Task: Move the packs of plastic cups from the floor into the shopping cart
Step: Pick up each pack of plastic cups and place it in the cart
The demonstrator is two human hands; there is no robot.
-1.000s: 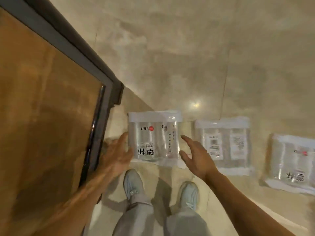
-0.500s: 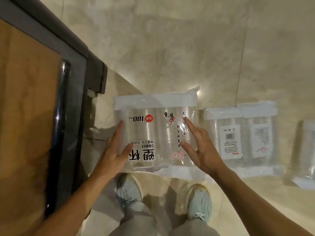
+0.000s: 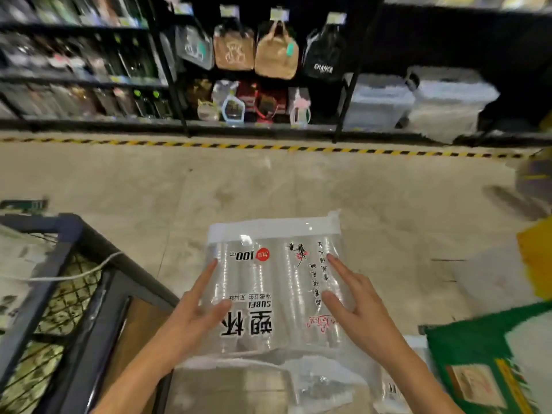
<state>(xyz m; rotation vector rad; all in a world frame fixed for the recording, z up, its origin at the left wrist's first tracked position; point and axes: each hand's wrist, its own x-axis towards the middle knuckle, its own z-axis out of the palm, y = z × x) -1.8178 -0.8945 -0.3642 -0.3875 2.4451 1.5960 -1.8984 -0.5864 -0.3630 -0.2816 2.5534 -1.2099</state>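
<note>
I hold a clear pack of plastic cups (image 3: 274, 282) with black and red print, lifted off the floor in front of me. My left hand (image 3: 194, 315) grips its left side and my right hand (image 3: 355, 306) grips its right side, thumbs on top. The dark-framed shopping cart (image 3: 74, 264) with a mesh basket stands at the lower left, beside the pack. Part of another pack (image 3: 394, 386) shows on the floor under my right forearm.
A green bag (image 3: 484, 360) and a yellow item (image 3: 537, 258) lie at the right. Dark store shelves (image 3: 167, 70) with hanging bags (image 3: 274, 52) and storage boxes (image 3: 418, 100) stand across the aisle, behind a yellow-black floor stripe (image 3: 268, 146). Bare floor lies between.
Both hands closed on the pack and lifted it from the floor. My view swung up from the floor and my feet to the aisle, cart and shelves.
</note>
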